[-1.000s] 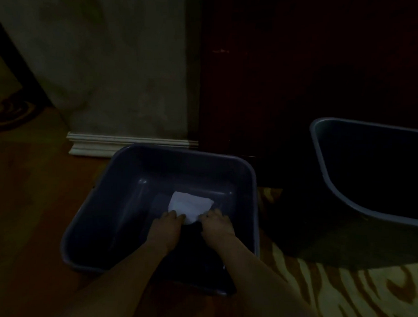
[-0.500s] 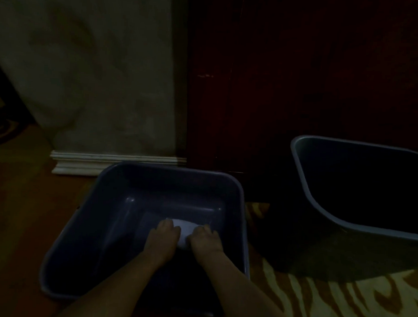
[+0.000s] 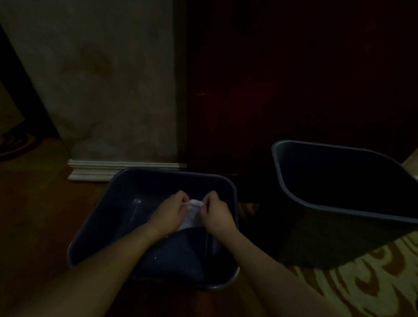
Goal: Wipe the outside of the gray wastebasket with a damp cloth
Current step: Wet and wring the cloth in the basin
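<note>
while both forearms reach forward over the near rim, the left hand (image 3: 170, 210) and the right hand (image 3: 216, 212) are each closed on the white cloth (image 3: 192, 213), gripping opposite ends of a bunched, twisted length held above the floor of the gray wash basin (image 3: 130, 203). the fingers are curled tight around the fabric, not spread. small bright specks below the hands may be water drops; whether the basin holds water cannot be told in this dim light.

step in hand, as judged: wringing the cloth to a damp state. wiping is not yet begun.

the gray wastebasket (image 3: 342, 239) stands to the right of the basin, near it but apart, upright on a patterned rug (image 3: 364, 282), open top toward the camera, its outer wall in deep shadow. beyond both lie a white baseboard (image 3: 122, 170) and a dark wooden panel (image 3: 300, 78).

next move, as judged: release one hand, carry the cloth right to the wastebasket's outer wall, and steady the rim with the free hand so the light container does not slide.
</note>
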Motion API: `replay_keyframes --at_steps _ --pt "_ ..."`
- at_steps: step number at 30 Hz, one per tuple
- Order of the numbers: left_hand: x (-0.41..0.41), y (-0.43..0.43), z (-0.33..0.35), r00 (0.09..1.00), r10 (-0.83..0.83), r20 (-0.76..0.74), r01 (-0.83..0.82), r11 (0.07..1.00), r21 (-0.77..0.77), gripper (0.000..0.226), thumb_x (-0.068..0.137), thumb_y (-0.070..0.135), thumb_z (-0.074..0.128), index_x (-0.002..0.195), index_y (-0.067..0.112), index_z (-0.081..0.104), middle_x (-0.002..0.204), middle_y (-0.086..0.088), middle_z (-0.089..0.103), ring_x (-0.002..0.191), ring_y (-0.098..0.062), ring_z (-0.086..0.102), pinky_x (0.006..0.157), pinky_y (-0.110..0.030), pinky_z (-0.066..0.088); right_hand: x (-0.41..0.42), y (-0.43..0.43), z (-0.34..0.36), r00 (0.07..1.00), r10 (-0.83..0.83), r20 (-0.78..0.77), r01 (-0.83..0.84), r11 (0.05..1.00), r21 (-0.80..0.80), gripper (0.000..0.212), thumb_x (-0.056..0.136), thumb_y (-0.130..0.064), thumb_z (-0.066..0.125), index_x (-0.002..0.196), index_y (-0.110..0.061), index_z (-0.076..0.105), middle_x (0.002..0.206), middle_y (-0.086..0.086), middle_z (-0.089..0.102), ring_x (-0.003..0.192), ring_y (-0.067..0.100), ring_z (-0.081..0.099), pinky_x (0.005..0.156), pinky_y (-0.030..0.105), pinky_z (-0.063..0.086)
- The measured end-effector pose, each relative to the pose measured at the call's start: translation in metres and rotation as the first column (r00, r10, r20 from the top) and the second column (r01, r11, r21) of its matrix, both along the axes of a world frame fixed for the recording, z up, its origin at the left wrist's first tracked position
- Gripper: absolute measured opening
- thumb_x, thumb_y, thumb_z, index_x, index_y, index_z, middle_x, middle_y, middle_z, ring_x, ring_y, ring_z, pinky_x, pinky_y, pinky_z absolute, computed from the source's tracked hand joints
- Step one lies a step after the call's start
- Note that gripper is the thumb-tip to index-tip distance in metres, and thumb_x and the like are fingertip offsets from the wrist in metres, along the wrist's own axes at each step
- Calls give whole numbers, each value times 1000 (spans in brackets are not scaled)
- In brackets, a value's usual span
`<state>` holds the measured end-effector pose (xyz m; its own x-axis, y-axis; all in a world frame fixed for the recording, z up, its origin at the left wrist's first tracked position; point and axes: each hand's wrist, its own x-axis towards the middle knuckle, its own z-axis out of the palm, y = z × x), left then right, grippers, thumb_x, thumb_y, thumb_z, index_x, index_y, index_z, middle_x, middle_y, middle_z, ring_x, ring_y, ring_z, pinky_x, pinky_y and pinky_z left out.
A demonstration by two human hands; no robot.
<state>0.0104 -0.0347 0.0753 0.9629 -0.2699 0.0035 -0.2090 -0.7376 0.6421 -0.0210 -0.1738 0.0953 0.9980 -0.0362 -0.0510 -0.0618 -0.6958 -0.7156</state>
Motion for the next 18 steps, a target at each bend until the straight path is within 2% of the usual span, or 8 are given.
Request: replay_keyframes --at_steps 2,5,6,8,11,13,15,18 --pt "-8 -7 16 1000 -19 -7 19 997 -81 9 91 23 47 97 19 53 92 0 58 78 -10 55 59 -22 41 -12 -8 16 998 -49 39 45 995 92 5 96 -16 40 99 -15 44 80 0 54 60 6 48 47 17 33" --pt "-18 -18 43 998 -53 -21 48 983 -176 7 89 22 53 94 27 54 88 6 58 81 -9 56 63 -21 43 -37 -22 40 995 -95 19 87 960 267 24 94 -21 47 116 -13 49 94 3 58 74 10 54 55 17 39" --pt "-22 -23 53 996 -89 -23 82 976 -201 8 89 22 55 93 29 55 89 5 60 84 -11 58 67 -22 46 -47 -29 47 994 -109 15 99 941 324 28 92 -26 51 117 -13 51 96 1 58 78 10 55 55 15 40" --pt "-33 -38 75 978 -203 -39 188 954 -234 10 88 23 59 90 33 57 93 3 63 89 -12 61 74 -23 49 -69 -46 59 992 -122 18 105 917 385 30 90 -34 57 111 -13 56 89 -5 58 74 4 55 49 5 39" --pt "-53 -71 105 918 -393 -54 381 912 -152 9 85 32 63 89 39 58 94 7 66 89 -7 63 77 -22 51 -103 -83 68 991 -130 10 114 902 416 28 92 -37 53 101 -13 64 79 -6 60 66 2 56 46 4 40" --pt "-69 -98 119 873 -480 -92 472 877 -92 12 83 37 63 95 37 61 95 8 66 90 -6 63 77 -23 52 -126 -110 70 980 -197 -30 190 877 441 25 92 -38 50 91 -19 66 72 -7 61 59 -3 57 44 6 41" --pt "-86 -126 128 847 -521 -108 520 853 -37 21 84 35 62 105 29 63 101 6 66 92 -6 62 80 -23 52 -146 -137 70 952 -302 -45 290 850 440 27 92 -38 50 79 -19 65 63 -7 57 46 -7 52 40 7 38" --pt "-109 -166 135 846 -533 4 531 844 80 26 88 27 57 113 23 62 109 5 65 97 -4 58 81 -19 46 -171 -172 67 887 -457 -62 428 766 479 32 92 -35 50 75 -12 66 59 -3 56 44 -3 51 42 12 41"
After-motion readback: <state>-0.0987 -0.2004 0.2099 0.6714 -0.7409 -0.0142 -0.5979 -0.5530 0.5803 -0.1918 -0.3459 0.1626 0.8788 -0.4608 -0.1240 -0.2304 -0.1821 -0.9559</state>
